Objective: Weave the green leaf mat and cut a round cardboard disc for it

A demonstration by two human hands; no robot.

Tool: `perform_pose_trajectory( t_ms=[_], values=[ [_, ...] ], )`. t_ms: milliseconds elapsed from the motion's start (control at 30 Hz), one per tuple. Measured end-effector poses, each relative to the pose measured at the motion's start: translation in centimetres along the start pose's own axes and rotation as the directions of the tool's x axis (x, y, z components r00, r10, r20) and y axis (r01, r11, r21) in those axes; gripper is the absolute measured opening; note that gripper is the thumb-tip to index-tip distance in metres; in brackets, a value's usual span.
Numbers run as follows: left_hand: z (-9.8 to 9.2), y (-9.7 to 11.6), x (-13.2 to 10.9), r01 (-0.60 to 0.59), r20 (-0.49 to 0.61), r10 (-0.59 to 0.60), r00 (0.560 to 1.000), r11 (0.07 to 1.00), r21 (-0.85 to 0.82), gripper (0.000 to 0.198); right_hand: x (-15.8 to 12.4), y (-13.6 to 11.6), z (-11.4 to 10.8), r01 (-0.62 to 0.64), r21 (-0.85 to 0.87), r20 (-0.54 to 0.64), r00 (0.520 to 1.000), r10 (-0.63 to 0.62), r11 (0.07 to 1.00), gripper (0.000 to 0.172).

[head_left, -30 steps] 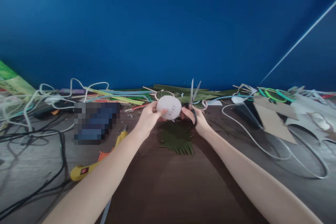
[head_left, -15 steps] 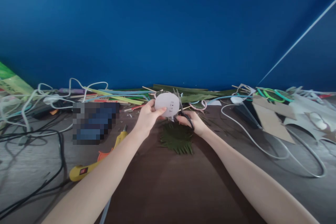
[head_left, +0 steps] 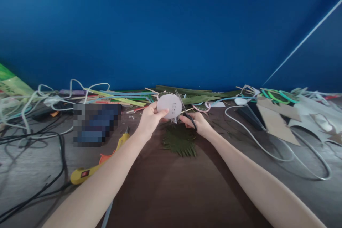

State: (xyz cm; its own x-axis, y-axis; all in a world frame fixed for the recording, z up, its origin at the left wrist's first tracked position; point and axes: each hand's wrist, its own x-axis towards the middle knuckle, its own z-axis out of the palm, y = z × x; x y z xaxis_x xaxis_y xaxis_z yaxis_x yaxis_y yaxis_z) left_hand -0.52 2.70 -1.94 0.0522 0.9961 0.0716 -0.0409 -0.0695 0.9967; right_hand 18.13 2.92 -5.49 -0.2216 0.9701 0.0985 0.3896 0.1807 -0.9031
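Note:
A pale round disc [head_left: 167,105] with small dark print is pinched between the thumb and fingers of my left hand [head_left: 151,118]. My right hand [head_left: 199,123] grips dark-handled scissors [head_left: 191,119], whose blades point up along the disc's right edge. Whether the blades touch the disc is too small to tell. A small scrap [head_left: 175,120] hangs at the disc's lower edge. Below both hands, a fringed dark green piece [head_left: 180,140] lies on the brown table [head_left: 165,192].
A yellow glue gun [head_left: 85,174] lies beside my left forearm, with a blurred-out dark object [head_left: 97,124] behind it. Black cables [head_left: 62,149] run at the left. Green strips [head_left: 197,98] lie along the blue wall. Cardboard pieces [head_left: 278,123] and a white cable [head_left: 251,135] are at the right.
The disc has shifted very slightly left and tilted a little. The scissors have moved slightly left along with it, while the grips of both hands look the same.

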Motion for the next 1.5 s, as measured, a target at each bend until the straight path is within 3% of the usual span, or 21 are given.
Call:
perform_pose_trajectory(
  t_ms=[433,700,900,1033,1167,1267,1367,1500],
  values=[
    [0.1,0.2,-0.2,0.029,0.048,-0.029,0.998,1.000,-0.011,0.029,-0.2,-0.5,0.1,0.023,0.097,0.075,0.997,-0.030,0.995,0.051],
    [0.0,0.1,0.0,0.055,0.003,-0.055,0.998,0.998,-0.037,0.030,0.0,-0.7,-0.1,0.008,0.024,0.066,0.998,-0.009,1.000,0.063],
    [0.0,0.2,0.0,0.088,0.020,-0.086,0.996,0.992,-0.093,0.032,0.0,-1.2,-0.2,-0.019,-0.025,0.030,0.999,0.020,1.000,0.061],
    [-0.1,0.2,0.1,0.105,0.006,-0.105,0.994,0.975,-0.194,0.035,-0.1,-1.3,-0.1,-0.008,0.039,0.040,0.999,0.007,0.999,0.061],
    [-0.2,0.0,0.4,0.041,0.002,-0.043,0.999,0.947,-0.319,0.020,-0.2,-1.0,0.2,0.050,0.136,0.054,0.997,-0.058,0.989,0.063],
    [-0.3,-0.3,0.6,-0.019,-0.057,0.001,0.998,0.949,-0.316,0.013,-0.1,-0.6,0.2,0.106,0.176,0.040,0.993,-0.115,0.979,0.063],
    [-0.3,-0.5,0.6,-0.024,-0.079,0.002,0.997,0.960,-0.280,0.021,-0.1,-0.3,0.1,0.117,0.179,0.036,0.991,-0.125,0.977,0.063],
    [-0.3,-0.3,0.5,-0.030,-0.017,0.026,1.000,0.952,-0.303,0.032,-0.1,-0.3,0.1,0.106,0.173,0.030,0.993,-0.113,0.979,0.062]
  ],
)
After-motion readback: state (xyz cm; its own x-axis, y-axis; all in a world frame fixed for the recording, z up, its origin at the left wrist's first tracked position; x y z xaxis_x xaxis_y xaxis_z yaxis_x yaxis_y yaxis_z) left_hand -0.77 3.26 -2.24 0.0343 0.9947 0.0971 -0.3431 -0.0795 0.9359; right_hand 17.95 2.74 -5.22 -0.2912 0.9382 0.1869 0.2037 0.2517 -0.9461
